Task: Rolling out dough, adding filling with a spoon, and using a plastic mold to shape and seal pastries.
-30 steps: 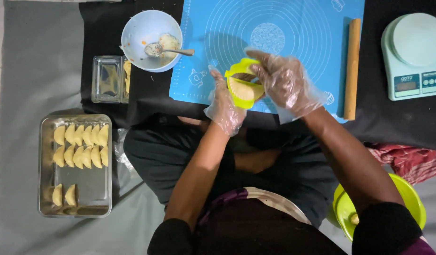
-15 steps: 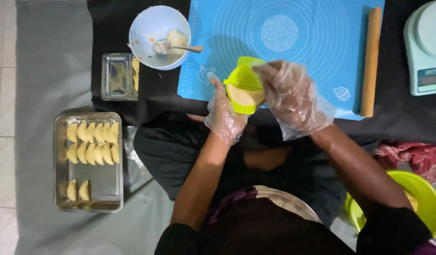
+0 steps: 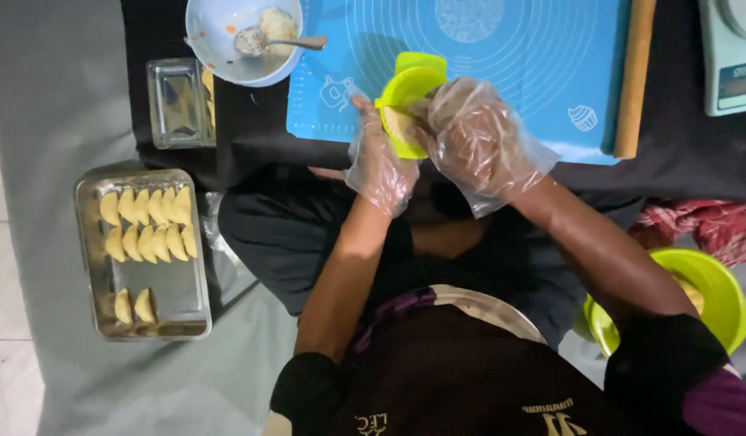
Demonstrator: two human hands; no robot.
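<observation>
I hold a lime-green dumpling press (image 3: 411, 95) between both gloved hands, lifted over the near edge of the blue baking mat (image 3: 502, 73). A round of pale dough (image 3: 399, 125) lies in the press, which is tilted toward me. My left hand (image 3: 378, 161) steadies it from the left, fingers curled up along its rim and thumb touching the edge. My right hand (image 3: 478, 141) wraps the press from the right, fingers bent in over the dough; whether they pinch it or just rest there I cannot tell through the crinkled glove.

Just past my grip the mat spreads away from me, with a wooden rolling pin (image 3: 635, 77) lying along its right edge and a kitchen scale (image 3: 732, 56) farther right. Up and to the left of my left hand stands a white bowl (image 3: 219, 50) with filling and a spoon (image 3: 280, 42) in it. Beside that, farther left, sits a small clear dish (image 3: 177, 103). Well below and left of my left hand is a metal tray (image 3: 175, 303) with rows of folded dumplings (image 3: 147, 222). Down by my right elbow is a green bowl (image 3: 716, 299).
</observation>
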